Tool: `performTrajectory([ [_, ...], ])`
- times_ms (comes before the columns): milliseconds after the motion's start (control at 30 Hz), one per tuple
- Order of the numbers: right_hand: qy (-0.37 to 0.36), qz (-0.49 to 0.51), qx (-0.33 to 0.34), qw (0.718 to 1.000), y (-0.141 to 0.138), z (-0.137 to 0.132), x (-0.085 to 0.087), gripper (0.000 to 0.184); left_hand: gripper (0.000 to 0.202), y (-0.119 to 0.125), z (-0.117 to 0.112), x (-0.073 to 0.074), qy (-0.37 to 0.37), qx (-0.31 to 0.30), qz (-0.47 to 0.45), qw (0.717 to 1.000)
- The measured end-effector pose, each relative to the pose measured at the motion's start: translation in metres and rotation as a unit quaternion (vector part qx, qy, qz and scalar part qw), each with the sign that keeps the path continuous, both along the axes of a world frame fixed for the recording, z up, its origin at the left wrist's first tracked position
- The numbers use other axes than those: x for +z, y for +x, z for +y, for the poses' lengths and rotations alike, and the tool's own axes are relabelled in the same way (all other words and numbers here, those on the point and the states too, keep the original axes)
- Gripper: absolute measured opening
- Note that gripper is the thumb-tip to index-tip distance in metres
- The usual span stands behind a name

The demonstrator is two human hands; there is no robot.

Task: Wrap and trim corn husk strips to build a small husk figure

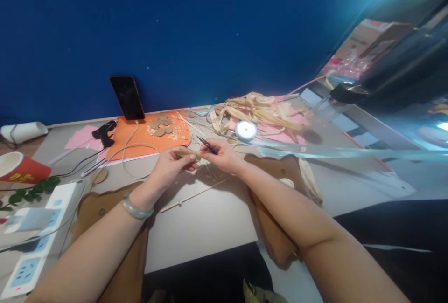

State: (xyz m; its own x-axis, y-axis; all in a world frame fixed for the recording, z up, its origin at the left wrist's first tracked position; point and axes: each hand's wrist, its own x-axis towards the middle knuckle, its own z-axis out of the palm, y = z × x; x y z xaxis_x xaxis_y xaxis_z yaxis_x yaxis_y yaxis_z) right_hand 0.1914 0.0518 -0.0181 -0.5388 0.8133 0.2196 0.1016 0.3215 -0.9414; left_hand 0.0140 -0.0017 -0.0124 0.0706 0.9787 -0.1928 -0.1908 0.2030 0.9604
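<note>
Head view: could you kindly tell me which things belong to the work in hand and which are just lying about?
In hand: left hand pinching a husk strip; right hand holding a purple tool; husk pile behind.
Lying about: phone, glue gun, red cup, power strip, tape roll.

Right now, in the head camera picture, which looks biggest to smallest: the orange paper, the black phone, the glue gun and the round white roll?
1. orange paper
2. black phone
3. glue gun and round white roll: these two look about alike, so I won't rank them.
All four lie about equally far from the camera.
</note>
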Motion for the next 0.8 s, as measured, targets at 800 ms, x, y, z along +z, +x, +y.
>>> performTrajectory([
  [800,0.016,-0.245,-0.084,0.966,0.021,0.023,0.011,0.021,0.026,-0.019,0.009,0.004,0.088,0.157,-0.016,0.983],
])
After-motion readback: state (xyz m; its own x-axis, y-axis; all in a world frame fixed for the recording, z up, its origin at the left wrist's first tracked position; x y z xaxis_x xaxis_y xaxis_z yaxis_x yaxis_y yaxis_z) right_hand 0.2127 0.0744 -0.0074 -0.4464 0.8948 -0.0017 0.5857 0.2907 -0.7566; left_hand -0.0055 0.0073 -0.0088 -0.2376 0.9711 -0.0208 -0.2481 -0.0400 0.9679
